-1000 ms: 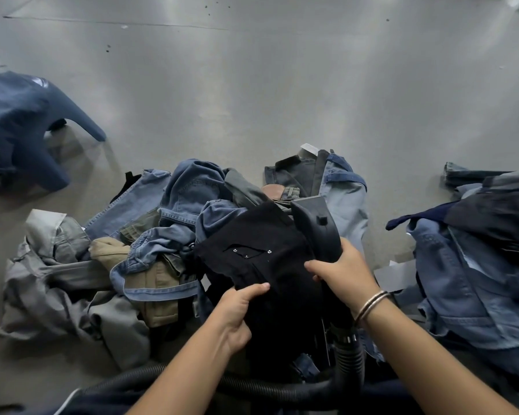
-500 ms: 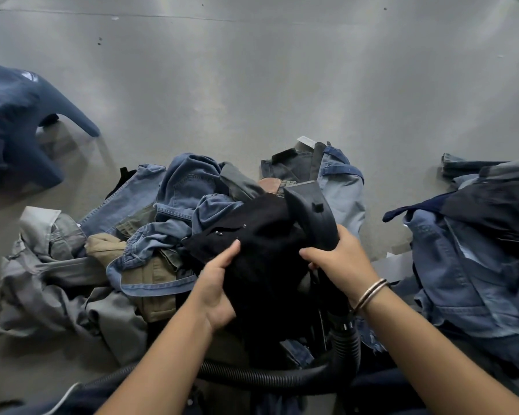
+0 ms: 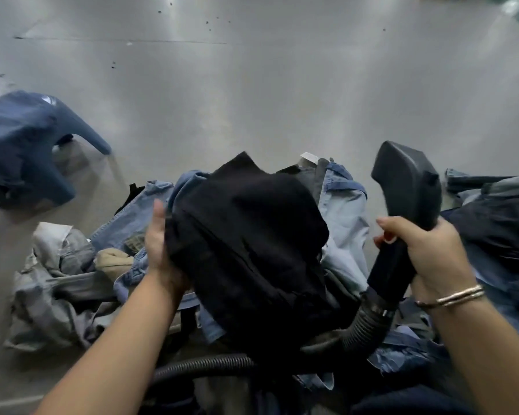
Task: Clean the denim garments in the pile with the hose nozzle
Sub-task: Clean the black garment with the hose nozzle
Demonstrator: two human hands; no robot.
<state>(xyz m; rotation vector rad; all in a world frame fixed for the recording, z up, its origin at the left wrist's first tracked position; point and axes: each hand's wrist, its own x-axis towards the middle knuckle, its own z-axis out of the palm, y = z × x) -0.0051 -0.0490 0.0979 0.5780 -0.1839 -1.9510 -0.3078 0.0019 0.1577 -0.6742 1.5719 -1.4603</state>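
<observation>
Left hand [image 3: 159, 253] fingers curl into the edge of the black garment [image 3: 252, 250], bunching and lifting it above the pile [image 3: 108, 265], likely to free it for cleaning. Right hand [image 3: 429, 253] clamps round the hose nozzle [image 3: 408, 187], head tipped up, clear of cloth; its ribbed hose [image 3: 360, 327] trails below.

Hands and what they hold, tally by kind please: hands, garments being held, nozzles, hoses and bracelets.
Hands: 2, the left hand and the right hand
Held garments: 1, the black garment in the left hand
Nozzles: 1, the black nozzle in the right hand
Hoses: 1, the ribbed hose
Bracelets: 1, the bracelet, which may be several thin bands
Total: 6
</observation>
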